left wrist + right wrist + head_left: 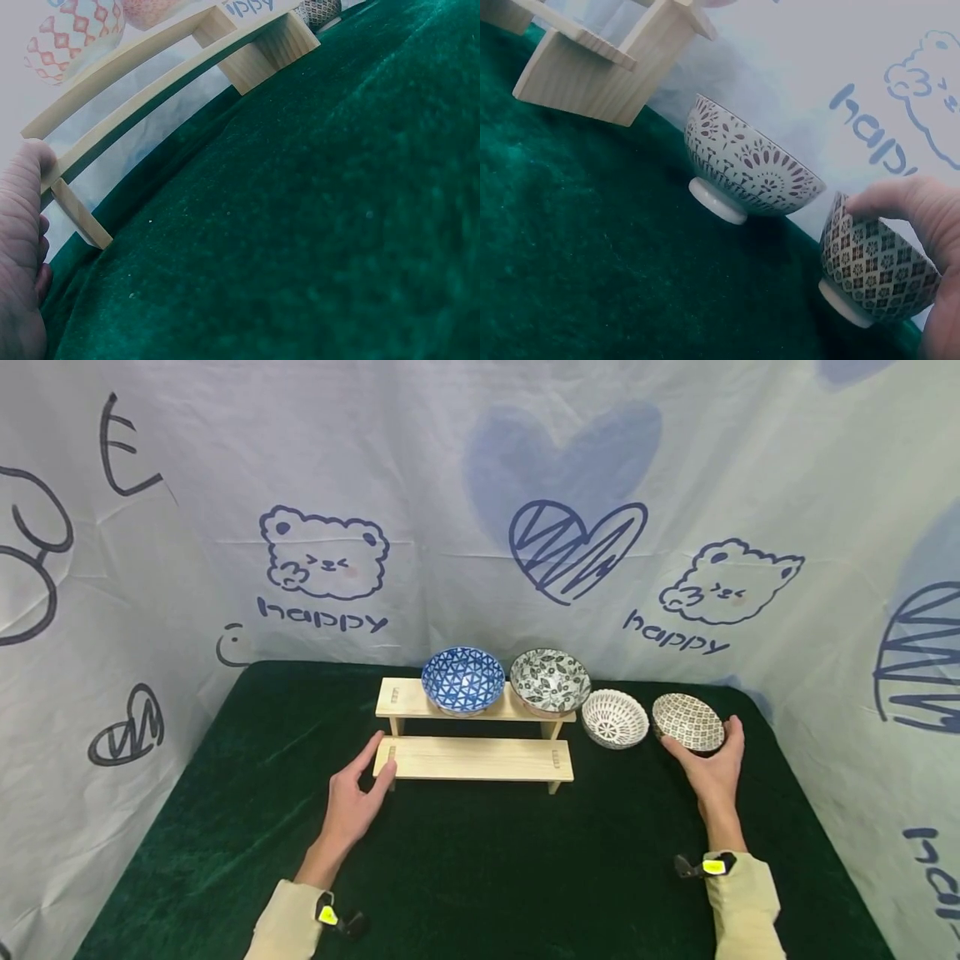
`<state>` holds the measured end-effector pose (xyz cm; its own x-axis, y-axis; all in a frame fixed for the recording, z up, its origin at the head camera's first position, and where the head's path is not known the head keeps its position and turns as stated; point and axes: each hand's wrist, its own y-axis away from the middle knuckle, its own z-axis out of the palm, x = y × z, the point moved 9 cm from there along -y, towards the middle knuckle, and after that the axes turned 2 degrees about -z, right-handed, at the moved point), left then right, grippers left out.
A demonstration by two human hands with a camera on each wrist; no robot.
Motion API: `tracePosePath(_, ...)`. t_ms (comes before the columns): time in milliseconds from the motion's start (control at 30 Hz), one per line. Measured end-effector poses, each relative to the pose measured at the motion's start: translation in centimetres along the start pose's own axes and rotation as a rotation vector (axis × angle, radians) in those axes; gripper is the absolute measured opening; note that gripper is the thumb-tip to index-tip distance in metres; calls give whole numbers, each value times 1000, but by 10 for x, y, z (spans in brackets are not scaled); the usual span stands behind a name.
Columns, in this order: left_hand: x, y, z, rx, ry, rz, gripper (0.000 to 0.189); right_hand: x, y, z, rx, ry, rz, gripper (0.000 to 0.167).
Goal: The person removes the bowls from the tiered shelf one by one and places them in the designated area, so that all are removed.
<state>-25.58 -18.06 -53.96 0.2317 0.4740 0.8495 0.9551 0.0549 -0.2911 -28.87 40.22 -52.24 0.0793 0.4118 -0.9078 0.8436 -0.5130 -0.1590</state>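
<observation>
A two-step pale wooden display stand [472, 758] stands on the green cloth. My left hand [351, 802] grips the left end of its lower step, thumb at the front and fingers around the side; the left wrist view shows the thumb [37, 157] against the board's end. Farther right, my right hand [716, 772] holds a small brown-and-cream lattice-patterned bowl [686, 721], thumb on the near rim and fingers at the far right side. In the right wrist view this bowl [877, 270] is tilted. Beside it sits a white bowl with dark petal marks [615, 718].
On the upper step rest a blue-and-white triangle-patterned bowl [462, 681] and a black-and-white floral bowl [551, 683]. Dark green velvety cloth [525, 868] covers the table. A white curtain [442, 460] with blue drawings hangs behind and at both sides.
</observation>
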Motion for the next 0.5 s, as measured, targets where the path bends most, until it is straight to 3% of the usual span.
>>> tracePosePath(233,0,-1,0,3,-1,5,58,-23,4,-4,57,33,-95,99)
tracePosePath(500,-2,1,0,-1,12,-5,58,-50,12,3,33,31,-163,88)
